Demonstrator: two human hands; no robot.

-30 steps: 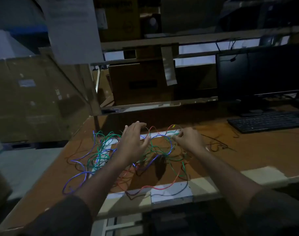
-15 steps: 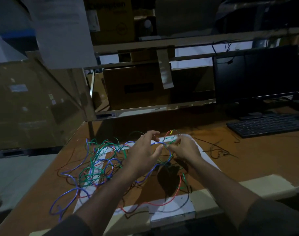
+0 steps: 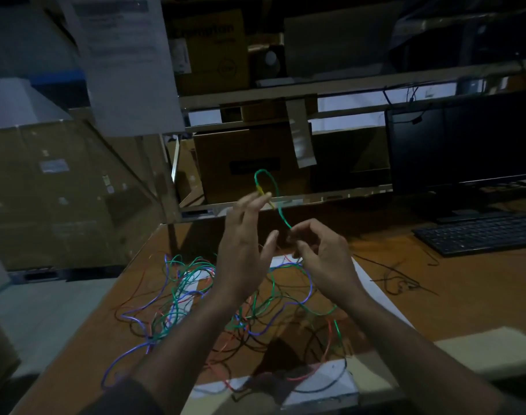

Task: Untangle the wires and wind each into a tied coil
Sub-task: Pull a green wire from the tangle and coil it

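A tangle of thin wires in green, blue, red and black lies spread over the wooden desk. Both hands are raised above it. My left hand has its fingers stretched upward, and its fingertips pinch the yellow-tipped end of a green wire. That wire arcs up in a loop and comes down into my right hand, whose curled fingers pinch it. From there the green wire drops back into the tangle.
A black monitor and black keyboard stand at the right. A loose black wire lies on the desk right of the hands. Cardboard boxes fill the shelves behind. A clear panel rises at the left edge.
Both hands rose off the tangle, lifting one green wire end into a loop above the desk. The camera tilted up and closer.
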